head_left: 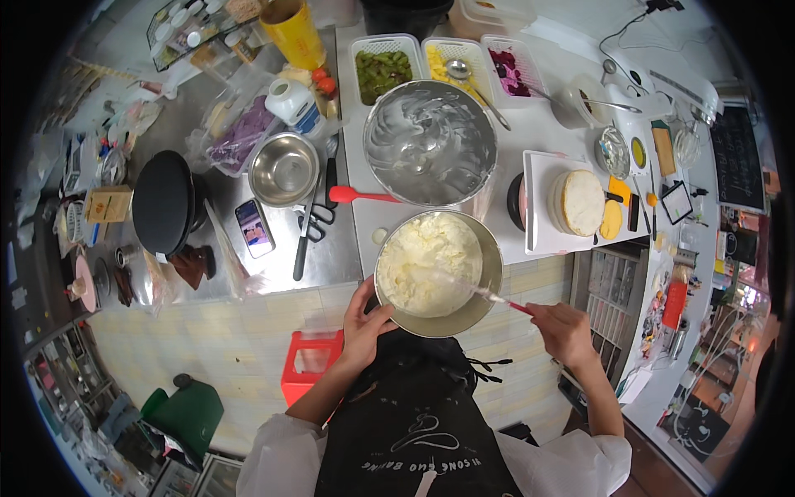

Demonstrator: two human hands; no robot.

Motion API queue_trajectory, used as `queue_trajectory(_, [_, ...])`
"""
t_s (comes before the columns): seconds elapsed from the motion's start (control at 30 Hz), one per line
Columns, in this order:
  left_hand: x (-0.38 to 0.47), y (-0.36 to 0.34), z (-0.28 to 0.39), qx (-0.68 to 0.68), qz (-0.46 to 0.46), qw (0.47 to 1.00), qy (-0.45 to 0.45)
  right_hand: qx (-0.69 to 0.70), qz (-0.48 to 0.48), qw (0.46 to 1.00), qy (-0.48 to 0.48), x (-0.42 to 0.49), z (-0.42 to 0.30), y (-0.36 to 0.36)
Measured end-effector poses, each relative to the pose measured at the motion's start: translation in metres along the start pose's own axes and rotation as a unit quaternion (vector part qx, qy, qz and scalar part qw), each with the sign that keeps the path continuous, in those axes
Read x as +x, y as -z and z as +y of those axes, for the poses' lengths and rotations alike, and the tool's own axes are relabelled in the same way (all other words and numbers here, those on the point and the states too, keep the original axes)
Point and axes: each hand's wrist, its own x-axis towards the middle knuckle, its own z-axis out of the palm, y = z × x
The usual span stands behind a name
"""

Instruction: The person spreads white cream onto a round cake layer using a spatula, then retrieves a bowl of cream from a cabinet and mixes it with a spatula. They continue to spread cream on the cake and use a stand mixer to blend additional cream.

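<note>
My left hand [367,320] grips the left rim of a metal mixing bowl [487,292], tilted toward me at the table's front edge. Pale whipped cream [428,261] fills much of it. In my right hand [562,332] is the red handle of a spatula [497,298]; its cream-coated blade lies blurred in the cream. Just beyond stands a larger steel bowl [428,143], its inside smeared with white cream. A red silicone spatula [354,194] lies partly under that bowl. To the right, a pale round cake [577,203] sits on a white board [540,230].
Baskets of green fruit [382,68], yellow cubes [478,74] and magenta fruit [512,71] line the back. On the left are a small steel bowl [284,169], a phone [253,228], scissors [318,220] and a black turntable [163,202]. A red stool [304,363] stands on the floor.
</note>
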Motion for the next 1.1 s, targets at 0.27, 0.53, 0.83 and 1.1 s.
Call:
queue_trajectory(0.27, [0.033, 0.025, 0.031, 0.093, 0.079, 0.991, -0.054, 0.353, -0.044, 0.899, -0.255, 0.097, 0.032, 0.045])
queue_trajectory(0.53, [0.141, -0.018, 0.100, 0.129, -0.013, 0.986, -0.106, -0.086, -0.151, 0.977, -0.126, 0.283, 0.075, -0.025])
queue_trajectory(0.83, [0.168, -0.041, 0.094, 0.092, -0.020, 0.988, -0.119, -0.127, -0.183, 0.974, 0.033, 0.311, 0.062, -0.046])
queue_trajectory(1.1, [0.166, -0.045, 0.095, 0.110, -0.023, 0.983, -0.146, -0.037, -0.218, 0.966, 0.131, 0.341, 0.049, -0.044])
